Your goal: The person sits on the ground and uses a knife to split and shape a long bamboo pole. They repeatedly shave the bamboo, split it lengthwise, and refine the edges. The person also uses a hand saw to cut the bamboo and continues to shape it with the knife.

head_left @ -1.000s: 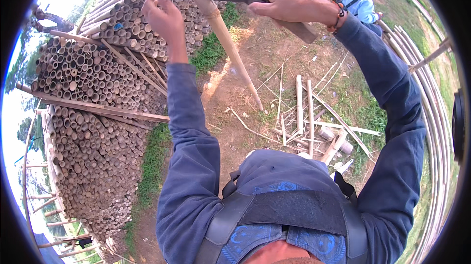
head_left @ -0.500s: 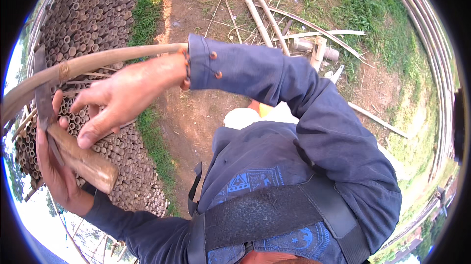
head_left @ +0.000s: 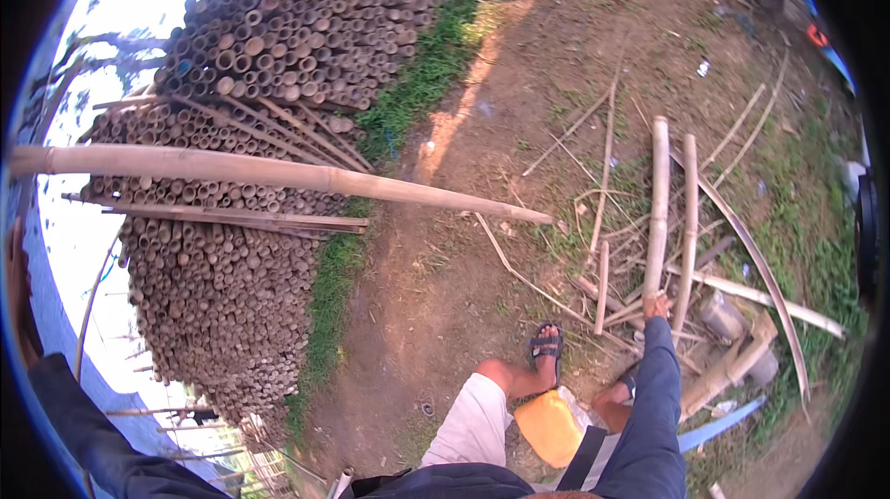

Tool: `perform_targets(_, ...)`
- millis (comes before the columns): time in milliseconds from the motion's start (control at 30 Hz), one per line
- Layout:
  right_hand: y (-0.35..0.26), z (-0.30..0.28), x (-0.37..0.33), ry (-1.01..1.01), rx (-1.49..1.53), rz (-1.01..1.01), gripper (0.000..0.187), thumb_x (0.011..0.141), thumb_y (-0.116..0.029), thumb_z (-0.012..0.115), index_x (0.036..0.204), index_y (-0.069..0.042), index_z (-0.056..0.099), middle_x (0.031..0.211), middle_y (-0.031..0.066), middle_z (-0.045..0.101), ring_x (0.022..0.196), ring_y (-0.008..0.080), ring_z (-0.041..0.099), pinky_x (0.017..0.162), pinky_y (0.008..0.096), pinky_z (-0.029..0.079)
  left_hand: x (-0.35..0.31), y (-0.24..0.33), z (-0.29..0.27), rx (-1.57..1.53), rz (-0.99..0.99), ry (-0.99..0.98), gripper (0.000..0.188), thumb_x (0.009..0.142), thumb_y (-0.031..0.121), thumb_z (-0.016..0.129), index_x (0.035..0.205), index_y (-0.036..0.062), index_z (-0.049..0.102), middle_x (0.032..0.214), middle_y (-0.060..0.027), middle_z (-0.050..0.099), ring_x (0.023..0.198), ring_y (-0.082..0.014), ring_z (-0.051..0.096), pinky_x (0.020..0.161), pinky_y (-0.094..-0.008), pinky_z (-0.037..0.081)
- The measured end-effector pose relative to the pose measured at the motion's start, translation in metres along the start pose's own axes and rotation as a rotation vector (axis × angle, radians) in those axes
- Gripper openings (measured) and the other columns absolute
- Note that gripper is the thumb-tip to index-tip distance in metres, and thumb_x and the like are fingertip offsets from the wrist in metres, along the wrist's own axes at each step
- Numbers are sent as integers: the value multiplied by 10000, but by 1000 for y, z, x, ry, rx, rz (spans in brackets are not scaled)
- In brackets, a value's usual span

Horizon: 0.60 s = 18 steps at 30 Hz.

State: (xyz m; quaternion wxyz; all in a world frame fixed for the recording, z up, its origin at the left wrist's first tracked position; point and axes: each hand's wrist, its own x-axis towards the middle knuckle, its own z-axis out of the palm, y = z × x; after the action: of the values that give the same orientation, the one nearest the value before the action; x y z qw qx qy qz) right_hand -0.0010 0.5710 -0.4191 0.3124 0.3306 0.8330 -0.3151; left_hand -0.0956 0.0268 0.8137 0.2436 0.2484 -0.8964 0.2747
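Observation:
At the right, my right hand (head_left: 656, 304) reaches down and closes round the lower end of a short bamboo pole (head_left: 659, 202). A second short bamboo pole (head_left: 688, 230) lies just right of it, nearly parallel. My left hand (head_left: 19, 290) is at the far left rim, dark and cut off, so its fingers and anything in it are hidden. A long bamboo pole (head_left: 278, 172) stretches from the left rim to above the dirt in the middle, tapering to its tip. The knife seen before does not show.
A big stack of cut bamboo (head_left: 222, 286) fills the left, with split bamboo strips (head_left: 260, 216) jutting out. Near my sandalled foot (head_left: 547, 343) sit a yellow plastic container (head_left: 547, 427) and a wooden block (head_left: 732, 369). Long curved bamboo strips (head_left: 765, 267) lie at the right.
My view has swung toward the ground. My right hand has gone from beside the wooden-handled knife to the short pole at right. My left hand, previously at the knife, is now at the rim.

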Motion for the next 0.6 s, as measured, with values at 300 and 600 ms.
perform_targets(300, -71, 17, 87, 326, -276, -102, 747, 823, -349, 755, 1343, 87, 440, 1189, 246, 561, 1040, 422, 617, 798, 483, 578, -81, -32, 2, 284, 42, 326, 691, 879, 344, 803, 1392, -34, 537, 960, -180, 707, 668, -220, 624, 615, -370, 491)
perform_targets(600, -107, -99, 33, -100, 284, -243, 564, 819, -293, 768, 1199, 39, 516, 957, 204, 635, 797, 394, 672, 683, 485, 592, -85, -21, -13, 280, 250, 120, 564, 924, 238, 738, 1389, 10, 515, 658, -146, 591, 532, -252, 572, 536, -402, 443)
